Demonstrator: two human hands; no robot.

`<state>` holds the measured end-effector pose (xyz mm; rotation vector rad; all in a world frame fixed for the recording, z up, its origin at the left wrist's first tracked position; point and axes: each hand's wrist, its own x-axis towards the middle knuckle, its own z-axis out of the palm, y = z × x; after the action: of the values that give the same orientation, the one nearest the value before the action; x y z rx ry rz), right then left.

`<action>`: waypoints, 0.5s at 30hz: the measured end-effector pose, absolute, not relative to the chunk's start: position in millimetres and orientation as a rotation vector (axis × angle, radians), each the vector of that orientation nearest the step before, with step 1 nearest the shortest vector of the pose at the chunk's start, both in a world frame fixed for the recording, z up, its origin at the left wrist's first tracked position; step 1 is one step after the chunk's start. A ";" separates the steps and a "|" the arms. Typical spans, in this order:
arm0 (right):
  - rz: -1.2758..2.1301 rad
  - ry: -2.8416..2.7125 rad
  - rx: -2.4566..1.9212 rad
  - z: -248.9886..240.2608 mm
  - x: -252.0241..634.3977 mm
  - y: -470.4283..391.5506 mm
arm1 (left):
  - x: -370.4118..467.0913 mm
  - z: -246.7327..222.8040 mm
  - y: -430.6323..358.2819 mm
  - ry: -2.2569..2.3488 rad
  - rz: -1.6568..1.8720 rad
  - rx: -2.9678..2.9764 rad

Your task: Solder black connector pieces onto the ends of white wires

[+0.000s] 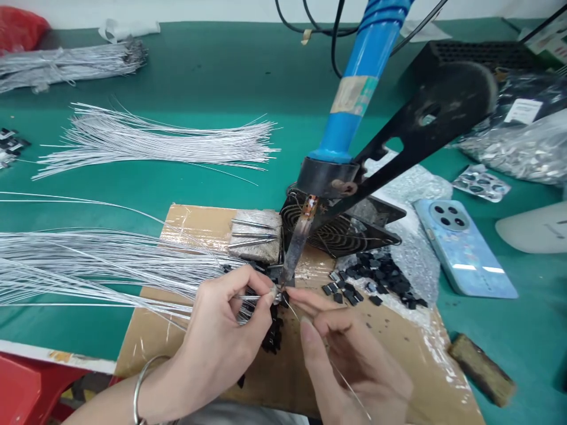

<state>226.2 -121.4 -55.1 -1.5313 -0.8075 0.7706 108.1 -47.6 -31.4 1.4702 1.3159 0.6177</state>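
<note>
Left hand (225, 336), just below the soldering iron (339, 139): thumb and forefinger pinched together on a white wire (248, 297), its end at a small dark part directly under the iron's tip. Right hand (354, 354), below and right of the iron: fingers closed on a thin metallic wire (352, 391), its upper end near the tip. Hands apart, though fingertips nearly met.

Risk, as judged: fingertips lay close enough to the tip that a small slip could have burned them; a shake of either wire could have spoiled the joint.

White wire and small part: at the left fingertips, just beside the right forefinger.

Cardboard (305, 378): beneath the iron. Loose white wires (110, 254): left of it. Black pieces (376, 274): right of its tip. Fan (336, 227): behind the tip.
</note>
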 end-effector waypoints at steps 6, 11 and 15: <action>0.903 -0.717 -1.461 -52.2 229.5 -112.4 | 112.7 -27.5 -41.4 1.371 0.605 1.477; 0.887 -0.714 -1.492 -51.4 230.9 -109.3 | 113.1 -25.4 -37.6 1.390 0.599 1.457; 0.893 -0.701 -1.489 -50.8 231.6 -108.9 | 114.8 -22.5 -36.0 1.372 0.611 1.448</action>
<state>231.6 -108.9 -50.8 -1.4887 -0.7015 0.8933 114.8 -36.0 -22.5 1.4482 1.3725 0.6111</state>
